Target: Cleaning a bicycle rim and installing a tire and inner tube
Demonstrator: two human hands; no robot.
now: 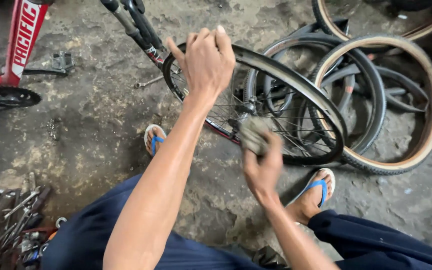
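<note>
Rough concrete floor (pixel 101 120), oily and pitted, was the work surface. Left hand (pixel 207 60) was clamped over the top of the bare rim (pixel 296 82), fingers curled around it, holding the wheel upright and tilted between the sandalled feet. Right hand (pixel 262 167) was closed on a grey rag (pixel 252 134), pressed against the spokes (pixel 296 125) near the hub; it was motion-blurred, so exact contact was hard to tell.

Risks as I judged them:
- Only one hand steadied the wheel. Rim on uneven concrete could skid or roll out of that grip.
- Rag near the spokes could snag and drag fingers in between them.
- Loose tyres (pixel 401 100) lay just behind the wheel, touching or nearly so; a slip would knock the wheel into that pile.
- Right foot (pixel 316 192) sat just beside the rim's lower edge, exposed in an open sandal.
- Tool heap (pixel 11 220) at lower left was near the knee, well apart from the wheel.
- Red frame (pixel 21 40) stood at upper left, well apart from the wheel.
</note>
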